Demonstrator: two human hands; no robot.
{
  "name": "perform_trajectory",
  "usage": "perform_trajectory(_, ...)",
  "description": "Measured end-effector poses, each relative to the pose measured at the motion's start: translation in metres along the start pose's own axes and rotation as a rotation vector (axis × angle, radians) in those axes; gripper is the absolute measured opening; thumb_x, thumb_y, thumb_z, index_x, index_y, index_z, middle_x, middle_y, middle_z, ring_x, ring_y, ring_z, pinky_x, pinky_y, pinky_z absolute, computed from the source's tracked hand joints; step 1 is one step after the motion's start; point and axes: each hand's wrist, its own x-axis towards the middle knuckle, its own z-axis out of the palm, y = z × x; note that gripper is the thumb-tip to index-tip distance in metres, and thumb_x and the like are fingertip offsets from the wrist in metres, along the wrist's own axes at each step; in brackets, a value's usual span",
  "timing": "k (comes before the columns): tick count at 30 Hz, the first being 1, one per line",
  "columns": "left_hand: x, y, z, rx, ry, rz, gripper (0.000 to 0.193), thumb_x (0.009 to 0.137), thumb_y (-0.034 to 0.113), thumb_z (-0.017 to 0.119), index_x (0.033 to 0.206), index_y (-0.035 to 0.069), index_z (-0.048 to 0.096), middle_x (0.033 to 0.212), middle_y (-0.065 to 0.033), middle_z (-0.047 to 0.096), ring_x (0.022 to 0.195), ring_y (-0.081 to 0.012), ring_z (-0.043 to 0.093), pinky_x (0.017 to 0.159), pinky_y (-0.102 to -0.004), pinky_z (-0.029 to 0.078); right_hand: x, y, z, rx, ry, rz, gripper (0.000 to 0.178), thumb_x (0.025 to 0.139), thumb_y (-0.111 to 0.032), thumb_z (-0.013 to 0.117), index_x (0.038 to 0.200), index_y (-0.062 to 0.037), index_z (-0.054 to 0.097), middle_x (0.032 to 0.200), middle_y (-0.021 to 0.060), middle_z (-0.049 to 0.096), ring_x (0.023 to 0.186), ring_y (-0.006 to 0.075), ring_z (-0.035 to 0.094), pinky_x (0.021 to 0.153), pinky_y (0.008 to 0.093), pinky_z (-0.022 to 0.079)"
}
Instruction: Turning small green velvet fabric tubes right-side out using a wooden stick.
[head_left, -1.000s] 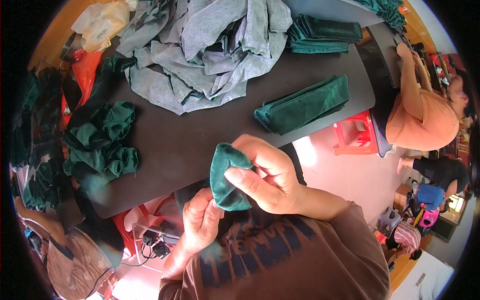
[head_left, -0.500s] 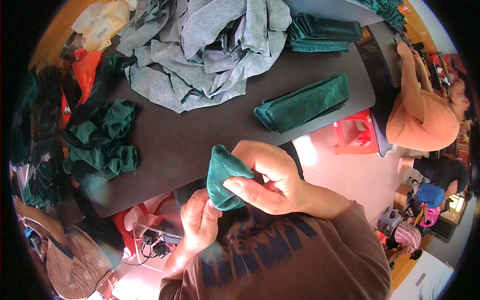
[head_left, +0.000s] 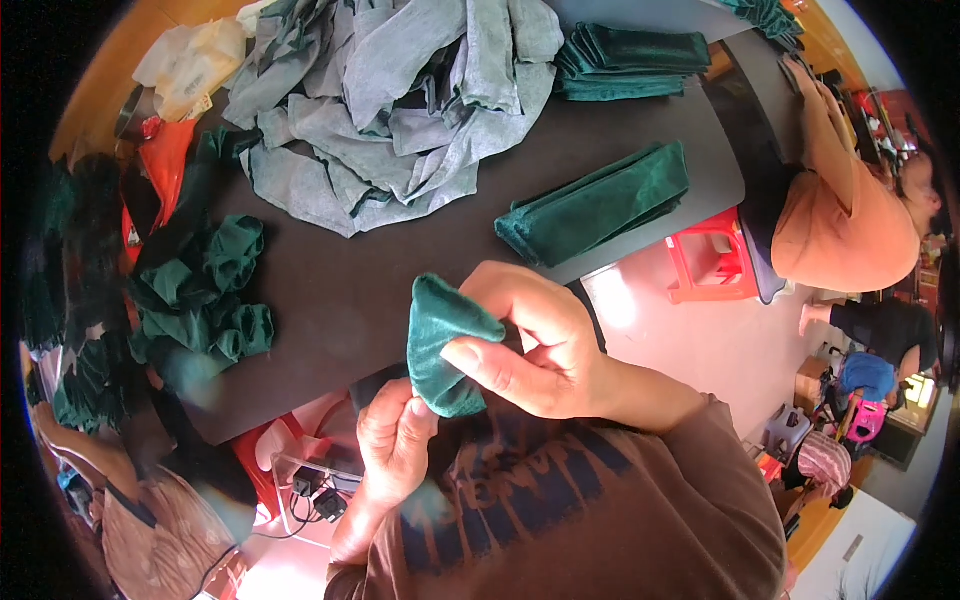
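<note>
Cloth (head_left: 432, 330) in both hands (head_left: 392, 440) (head_left: 545, 350) near table edge (head_left: 300, 398), grey pile (head_left: 410, 120) apart.

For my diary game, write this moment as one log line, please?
left hand: pinching green cloth low | right hand: pinching its right side | table: grey pile

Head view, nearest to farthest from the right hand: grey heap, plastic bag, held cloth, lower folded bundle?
1. Held cloth: in the right hand
2. Lower folded bundle: ahead right
3. Grey heap: farther ahead, left
4. Plastic bag: far left
</note>
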Motion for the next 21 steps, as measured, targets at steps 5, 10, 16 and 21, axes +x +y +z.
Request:
perform_trajectory(5, -0.003, -0.004, -0.007, 0.144, -0.091, -0.008, 0.017, 0.091, 0.014, 0.050, 0.095, -0.002, 0.056, 0.065, 0.0006, 0.050, 0.056, -0.0055, 0.043, 0.052, -0.0201, 0.037, 0.002, 0.003, 0.012, 0.288, 0.295, 0.031, 0.012, 0.080, -0.004, 0.062, 0.084, 0.0000, 0.052, 0.078, 0.0065, 0.051, 0.066, 0.0136, 0.050, 0.059, 0.0254, 0.039)
perform_trajectory(10, 0.003, 0.002, -0.004, 0.259, -0.156, 0.056, 0.018, 0.089, 0.011, 0.052, 0.099, -0.003, 0.056, 0.070, -0.0033, 0.055, 0.060, -0.0089, 0.047, 0.056, -0.0224, 0.040, -0.001, 0.004, 0.005, 0.273, 0.050, 0.035, 0.013, 0.081, 0.000, 0.059, 0.092, 0.0000, 0.053, 0.087, 0.0054, 0.050, 0.072, 0.0089, 0.047, 0.061, 0.0220, 0.037)
perform_trajectory(16, 0.000, -0.002, 0.000, 0.222, -0.096, 0.037, 0.020, 0.089, 0.011, 0.052, 0.102, -0.004, 0.055, 0.070, -0.0035, 0.054, 0.060, -0.0095, 0.047, 0.057, -0.0226, 0.040, 0.001, 0.004, 0.012, 0.114, 0.164, -0.045, 0.012, 0.080, -0.001, 0.062, 0.088, 0.0010, 0.055, 0.077, 0.0058, 0.052, 0.062, 0.0097, 0.049, 0.053, 0.0231, 0.035)
perform_trajectory(21, -0.002, -0.005, -0.002, 0.190, -0.097, 0.001, 0.021, 0.090, 0.012, 0.051, 0.102, -0.004, 0.055, 0.070, -0.0033, 0.054, 0.060, -0.0091, 0.047, 0.056, -0.0222, 0.040, -0.007, 0.006, 0.022, 0.041, 0.161, -0.003, 0.014, 0.079, -0.004, 0.064, 0.089, 0.0013, 0.056, 0.071, 0.0061, 0.056, 0.057, 0.0125, 0.055, 0.049, 0.0245, 0.039)
